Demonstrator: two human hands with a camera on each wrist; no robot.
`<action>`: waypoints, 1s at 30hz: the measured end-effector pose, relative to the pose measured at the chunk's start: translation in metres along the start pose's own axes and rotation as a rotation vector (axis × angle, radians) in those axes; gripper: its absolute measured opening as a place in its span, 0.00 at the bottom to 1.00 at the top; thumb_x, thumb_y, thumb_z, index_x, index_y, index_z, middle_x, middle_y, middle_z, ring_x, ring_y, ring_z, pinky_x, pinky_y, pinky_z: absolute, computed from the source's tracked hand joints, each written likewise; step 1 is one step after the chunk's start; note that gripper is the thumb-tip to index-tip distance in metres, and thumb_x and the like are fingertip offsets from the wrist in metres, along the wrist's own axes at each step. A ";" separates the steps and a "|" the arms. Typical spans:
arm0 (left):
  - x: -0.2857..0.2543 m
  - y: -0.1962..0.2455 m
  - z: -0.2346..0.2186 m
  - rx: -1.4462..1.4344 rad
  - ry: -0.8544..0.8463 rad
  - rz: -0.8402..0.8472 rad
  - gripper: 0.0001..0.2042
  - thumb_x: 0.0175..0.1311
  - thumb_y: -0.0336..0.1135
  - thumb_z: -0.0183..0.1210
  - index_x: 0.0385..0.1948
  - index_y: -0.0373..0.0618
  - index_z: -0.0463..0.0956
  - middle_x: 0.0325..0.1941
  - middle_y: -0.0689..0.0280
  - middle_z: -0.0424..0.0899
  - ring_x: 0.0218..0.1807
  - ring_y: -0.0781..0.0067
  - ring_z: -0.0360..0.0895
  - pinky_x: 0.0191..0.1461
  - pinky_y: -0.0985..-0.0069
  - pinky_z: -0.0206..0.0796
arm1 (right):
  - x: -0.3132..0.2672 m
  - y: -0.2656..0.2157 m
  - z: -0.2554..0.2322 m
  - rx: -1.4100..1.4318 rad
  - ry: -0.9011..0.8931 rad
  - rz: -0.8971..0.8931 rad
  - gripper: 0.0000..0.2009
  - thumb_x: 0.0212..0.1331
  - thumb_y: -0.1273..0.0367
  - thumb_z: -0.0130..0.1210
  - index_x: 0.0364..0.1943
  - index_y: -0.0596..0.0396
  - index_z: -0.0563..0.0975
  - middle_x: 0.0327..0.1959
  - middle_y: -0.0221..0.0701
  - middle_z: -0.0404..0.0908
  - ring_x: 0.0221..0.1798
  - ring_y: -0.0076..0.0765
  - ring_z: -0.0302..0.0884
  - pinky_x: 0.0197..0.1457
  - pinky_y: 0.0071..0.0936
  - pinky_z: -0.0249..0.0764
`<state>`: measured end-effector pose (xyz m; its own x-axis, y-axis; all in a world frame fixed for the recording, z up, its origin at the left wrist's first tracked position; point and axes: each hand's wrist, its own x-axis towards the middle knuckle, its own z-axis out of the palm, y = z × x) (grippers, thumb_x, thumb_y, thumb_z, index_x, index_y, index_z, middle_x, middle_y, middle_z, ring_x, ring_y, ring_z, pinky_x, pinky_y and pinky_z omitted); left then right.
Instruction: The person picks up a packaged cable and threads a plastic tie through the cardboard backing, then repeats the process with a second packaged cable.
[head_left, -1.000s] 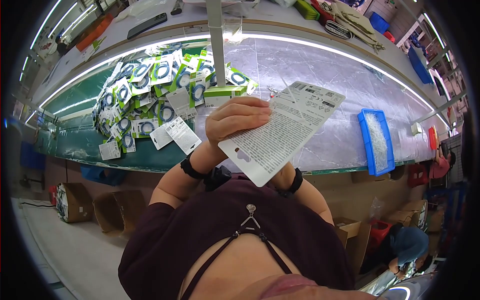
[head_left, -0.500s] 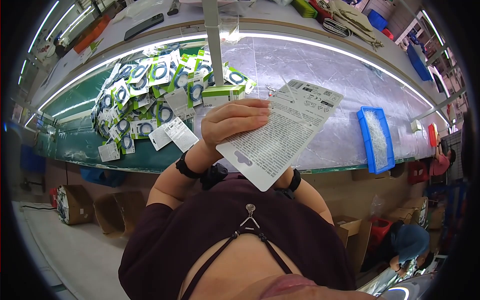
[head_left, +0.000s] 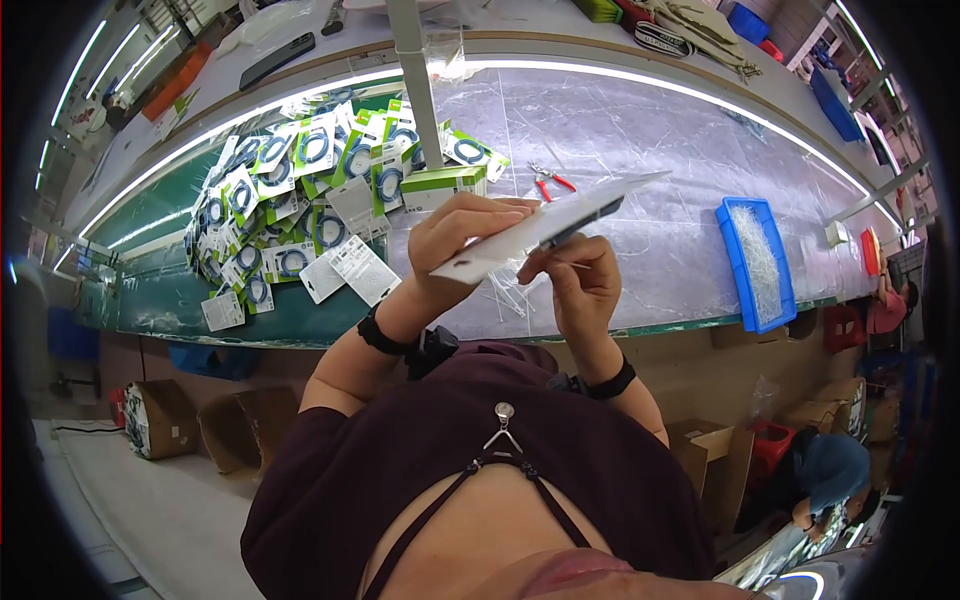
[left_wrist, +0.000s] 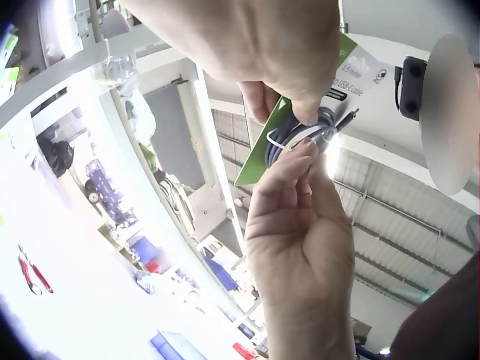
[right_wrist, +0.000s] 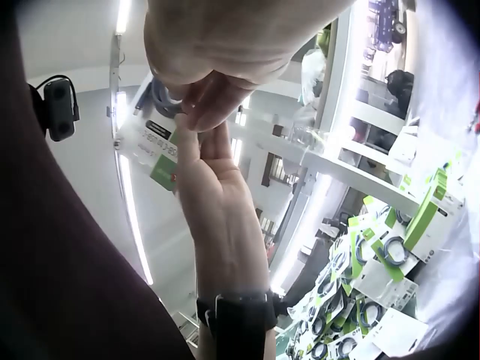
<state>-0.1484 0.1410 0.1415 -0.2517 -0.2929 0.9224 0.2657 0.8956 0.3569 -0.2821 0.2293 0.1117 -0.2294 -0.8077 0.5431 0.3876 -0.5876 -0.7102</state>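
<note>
Card [head_left: 545, 228] — nearly edge-on, long axis rising rightward | left hand [head_left: 455, 240] grip pinches card | right hand [head_left: 580, 285] grip pinches cable [left_wrist: 300, 131]

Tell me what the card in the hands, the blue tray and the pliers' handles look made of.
Card: thin matte white cardboard, seen edge-on and held by the left hand and right hand.
Blue tray: likely moulded plastic, with an even colour and a raised rim.
Pliers: red handles, probably plastic or rubber sleeves over metal; too small to be sure.
</note>
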 end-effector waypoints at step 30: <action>-0.032 0.001 0.016 -0.378 0.362 -0.632 0.19 0.52 0.16 0.61 0.47 0.37 0.70 0.43 0.63 0.79 0.43 0.74 0.78 0.46 0.79 0.73 | 0.023 -0.044 0.018 -1.391 -0.047 -0.384 0.10 0.45 0.81 0.60 0.33 0.56 0.79 0.25 0.32 0.72 0.22 0.34 0.73 0.23 0.28 0.67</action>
<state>-0.1552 0.1570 0.1097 -0.1604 -0.8522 0.4981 0.4865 0.3708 0.7911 -0.2888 0.2377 0.1638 -0.0783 -0.6061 0.7915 -0.8640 -0.3549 -0.3572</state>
